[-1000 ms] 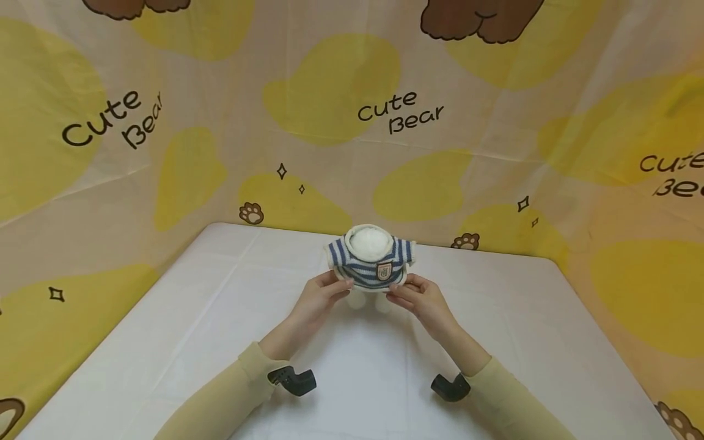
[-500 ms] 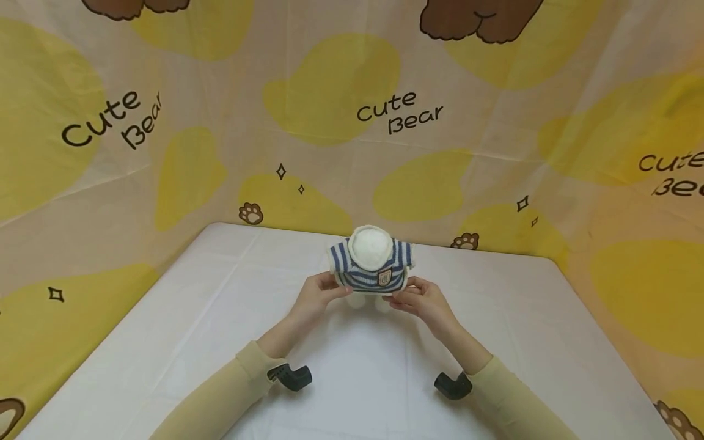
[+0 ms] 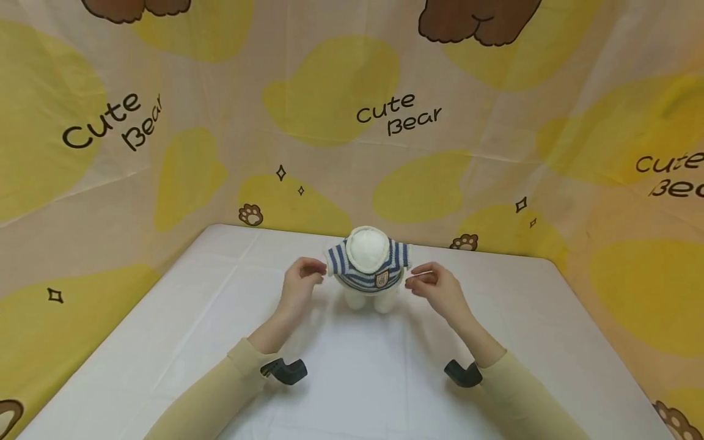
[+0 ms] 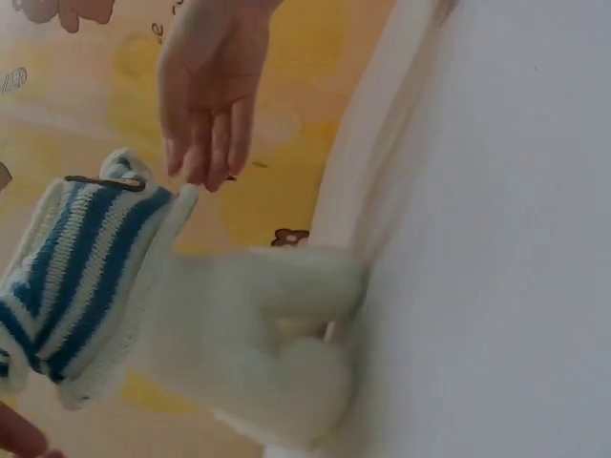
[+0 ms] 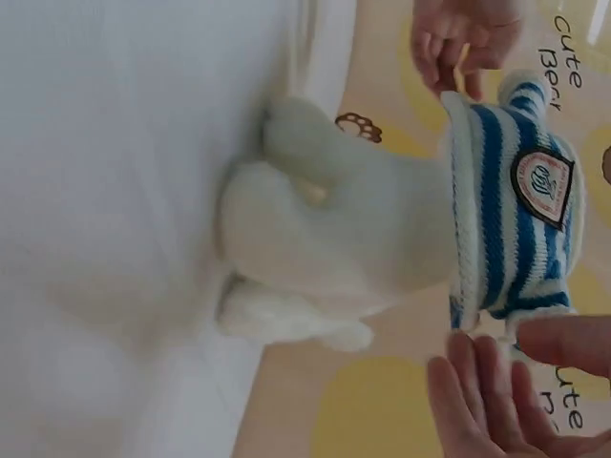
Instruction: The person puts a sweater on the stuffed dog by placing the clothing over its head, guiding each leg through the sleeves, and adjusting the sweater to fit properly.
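Note:
A white plush toy [image 3: 385,301] stands on the table, wearing a blue-and-white striped knit sweater [image 3: 352,280]. Its rounded white top [image 3: 370,250] shows inside the neck opening. A shield-shaped patch [image 5: 542,186] is on the sweater's front. My left hand [image 3: 299,290] is beside the left sleeve, fingers loosely bent and holding nothing. Across from it, my right hand [image 3: 444,296] hovers just off the right side with relaxed fingers. In both wrist views the sweater [image 4: 91,277] covers the upper part, while the plush body [image 4: 210,315] shows bare below the hem.
White cloth covers the table [image 3: 352,379]. Behind it and along both sides hangs a yellow-and-beige bear-print curtain [image 3: 324,91]. A black curved piece [image 3: 288,371] juts from the left cuff, and another black piece [image 3: 464,374] from the right cuff.
Both hands have let go of the sweater's lower hem and moved outward to either side. The sweater sits slightly lower on the plush toy, whose legs now show more.

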Motion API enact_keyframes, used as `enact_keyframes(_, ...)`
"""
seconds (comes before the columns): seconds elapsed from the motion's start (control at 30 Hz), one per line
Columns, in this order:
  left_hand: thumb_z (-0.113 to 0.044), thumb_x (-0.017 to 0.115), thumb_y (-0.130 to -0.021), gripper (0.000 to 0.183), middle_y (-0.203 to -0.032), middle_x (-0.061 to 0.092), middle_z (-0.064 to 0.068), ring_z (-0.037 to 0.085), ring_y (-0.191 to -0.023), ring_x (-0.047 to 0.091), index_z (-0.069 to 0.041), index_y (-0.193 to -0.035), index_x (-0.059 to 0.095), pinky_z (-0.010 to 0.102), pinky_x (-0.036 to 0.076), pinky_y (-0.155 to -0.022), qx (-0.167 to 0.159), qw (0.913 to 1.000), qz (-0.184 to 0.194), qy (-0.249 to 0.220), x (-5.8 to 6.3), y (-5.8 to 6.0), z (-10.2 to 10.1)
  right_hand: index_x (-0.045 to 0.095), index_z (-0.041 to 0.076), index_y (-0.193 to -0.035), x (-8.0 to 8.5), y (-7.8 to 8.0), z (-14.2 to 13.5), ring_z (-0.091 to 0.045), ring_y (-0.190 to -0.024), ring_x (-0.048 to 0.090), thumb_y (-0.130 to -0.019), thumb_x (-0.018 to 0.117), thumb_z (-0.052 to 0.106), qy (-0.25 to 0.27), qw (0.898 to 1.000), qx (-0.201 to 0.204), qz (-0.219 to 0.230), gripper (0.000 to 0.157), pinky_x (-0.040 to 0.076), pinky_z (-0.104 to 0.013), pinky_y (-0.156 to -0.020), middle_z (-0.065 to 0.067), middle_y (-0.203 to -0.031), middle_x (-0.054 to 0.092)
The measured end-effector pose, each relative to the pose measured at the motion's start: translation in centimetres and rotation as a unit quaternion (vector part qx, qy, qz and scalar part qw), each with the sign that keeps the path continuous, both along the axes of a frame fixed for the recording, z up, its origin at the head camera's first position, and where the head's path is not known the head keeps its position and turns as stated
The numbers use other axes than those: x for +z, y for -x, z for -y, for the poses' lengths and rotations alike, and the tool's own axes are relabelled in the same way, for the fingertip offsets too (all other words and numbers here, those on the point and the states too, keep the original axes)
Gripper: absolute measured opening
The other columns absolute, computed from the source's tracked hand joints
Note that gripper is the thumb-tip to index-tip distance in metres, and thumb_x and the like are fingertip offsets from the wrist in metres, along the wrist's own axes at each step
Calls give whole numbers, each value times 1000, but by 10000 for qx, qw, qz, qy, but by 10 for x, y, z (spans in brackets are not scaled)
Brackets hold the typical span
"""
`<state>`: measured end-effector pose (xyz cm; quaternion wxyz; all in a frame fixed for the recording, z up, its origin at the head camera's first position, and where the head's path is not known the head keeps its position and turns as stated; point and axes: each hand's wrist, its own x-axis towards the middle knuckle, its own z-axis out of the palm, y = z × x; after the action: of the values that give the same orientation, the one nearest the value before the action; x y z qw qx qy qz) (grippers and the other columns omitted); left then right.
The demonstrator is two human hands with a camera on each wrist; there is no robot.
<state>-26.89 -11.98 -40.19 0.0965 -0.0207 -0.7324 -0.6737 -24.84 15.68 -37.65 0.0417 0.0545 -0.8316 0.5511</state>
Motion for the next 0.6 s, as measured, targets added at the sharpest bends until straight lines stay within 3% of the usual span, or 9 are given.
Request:
enact_keyframes(0.07, 2, 56, -87, 19, -106, 60, 14, 18, -99, 57, 0, -106, 58, 26, 48, -84, 405, 9948, -921, 133, 12, -1, 2, 58, 1, -109, 11, 1, -1, -27, -96, 66, -89, 65, 11, -232, 9950, -456, -860, 23, 55, -29, -80, -15, -103, 68)
enact_keyframes(0.13, -1, 61, -87, 17, -105, 62, 12, 20, -101, 56, -2, -104, 61, 33, 47, -88, 556, 9788, -1902, 523, 24, -1, 1, 60, 1, -106, 21, 3, 0, -25, -95, 66, -87, 67, 11, -380, 9816, -687, -1741, 22, 55, -31, -83, -13, -101, 67)
enact_keyframes(0.2, -3, 67, -85, 18, -104, 64, 10, 21, -103, 56, -4, -103, 65, 41, 45, -91, 378, 9572, -2702, 963, 36, 0, -2, 62, 1, -104, 30, 6, 4, -26, -96, 66, -86, 69, 9, -341, 9678, -577, -2428, 21, 53, -36, -86, -13, -100, 67)
enact_keyframes(0.27, -4, 70, -83, 21, -105, 67, 7, 20, -105, 56, -8, -103, 67, 42, 44, -93, -10, 9400, -3158, 1291, 44, 4, -7, 64, 1, -102, 36, 12, 10, -26, -98, 66, -85, 69, 9, -305, 9579, -198, -2847, 19, 52, -39, -89, -13, -99, 68)
enact_keyframes(0.33, -5, 73, -81, 24, -106, 68, 4, 19, -107, 56, -10, -105, 69, 40, 43, -95, -404, 9296, -3311, 1569, 49, 8, -13, 66, 3, -102, 40, 18, 17, -26, -100, 66, -85, 70, 9, -290, 9524, 250, -3024, 19, 51, -40, -90, -12, -100, 69)
enact_keyframes(0.43, -7, 74, -81, 28, -109, 68, 2, 17, -109, 56, -13, -108, 69, 37, 43, -97, -853, 9222, -3287, 1851, 51, 14, -19, 68, 6, -103, 41, 27, 27, -22, -92, 66, -84, 71, 10, -534, 9465, 723, -3098, 20, 54, -38, -83, -9, -101, 70)
enact_keyframes(0.6, -12, 74, -81, 31, -113, 66, 1, 18, -112, 55, -13, -111, 68, 37, 45, -97, -1009, 9199, -3089, 2195, 45, 20, -22, 68, 7, -107, 38, 36, 34, -18, -84, 64, -81, 75, 14, -1242, 9360, 926, -3160, 27, 53, -35, -71, -7, -103, 70)
